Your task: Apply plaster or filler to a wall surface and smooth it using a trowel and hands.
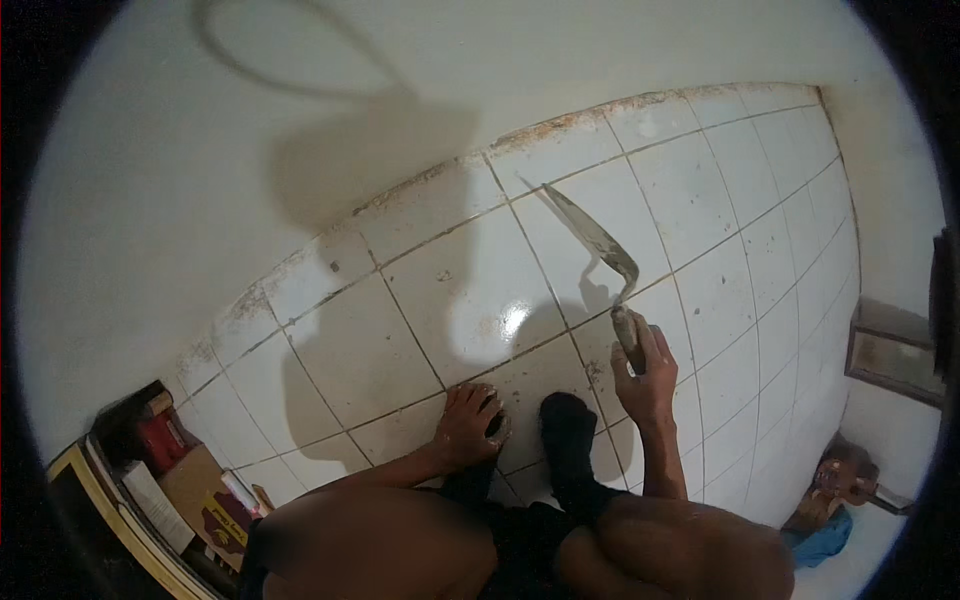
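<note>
My right hand point(648, 372) is closed round the handle of a pointed trowel point(597, 238). Its grey-coated blade points up and left, just over the white tiles, with its tip close to the wall. My left hand point(470, 422) is low over my left foot, which it mostly hides. Its fingers are bent, the thumb stands apart from them, and a dark patch of sock shows in the gap. Pale smears mark the fingers and thumb. Between the two hands is my right foot in a black sock point(568, 425).
White floor tiles point(450, 290) with dark joints and small crumbs meet a pale wall point(130, 230) along a rough, brownish edge. At lower left stands a box of books and packages point(175, 480). A framed panel point(895, 365) and a blue bag point(825, 540) are at right.
</note>
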`<state>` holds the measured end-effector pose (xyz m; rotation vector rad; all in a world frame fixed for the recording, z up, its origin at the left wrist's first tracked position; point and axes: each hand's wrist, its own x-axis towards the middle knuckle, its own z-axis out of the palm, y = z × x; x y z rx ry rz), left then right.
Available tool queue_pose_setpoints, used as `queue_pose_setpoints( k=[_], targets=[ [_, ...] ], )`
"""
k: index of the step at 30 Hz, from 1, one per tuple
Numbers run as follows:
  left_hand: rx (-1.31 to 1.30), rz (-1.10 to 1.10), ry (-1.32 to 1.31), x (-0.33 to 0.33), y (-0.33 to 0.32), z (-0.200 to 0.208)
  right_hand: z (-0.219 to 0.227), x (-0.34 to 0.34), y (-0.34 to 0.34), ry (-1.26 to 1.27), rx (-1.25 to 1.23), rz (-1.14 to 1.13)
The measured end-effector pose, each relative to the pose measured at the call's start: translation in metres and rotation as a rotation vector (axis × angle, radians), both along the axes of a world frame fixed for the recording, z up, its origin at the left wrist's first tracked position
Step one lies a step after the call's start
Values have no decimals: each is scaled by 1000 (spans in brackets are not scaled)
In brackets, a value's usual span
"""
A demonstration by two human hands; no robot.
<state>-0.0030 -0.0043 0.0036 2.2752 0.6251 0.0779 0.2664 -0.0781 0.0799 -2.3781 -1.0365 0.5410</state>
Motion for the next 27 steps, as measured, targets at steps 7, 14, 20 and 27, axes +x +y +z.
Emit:
queue_pose_setpoints(
  k=[7, 14, 20, 27],
  targets=[
    [46, 15, -77, 3, 4, 0, -11, -13, 4, 147, -132, 124],
    [100, 132, -91, -1, -5, 1, -31, -24, 8, 69, -100, 350],
    [88, 110, -83, 3, -4, 4, -24, -11, 21, 675, -95, 25],
    [69, 81, -57, 1, 2, 2, -9, 8, 25, 231, 78, 25]
  ],
)
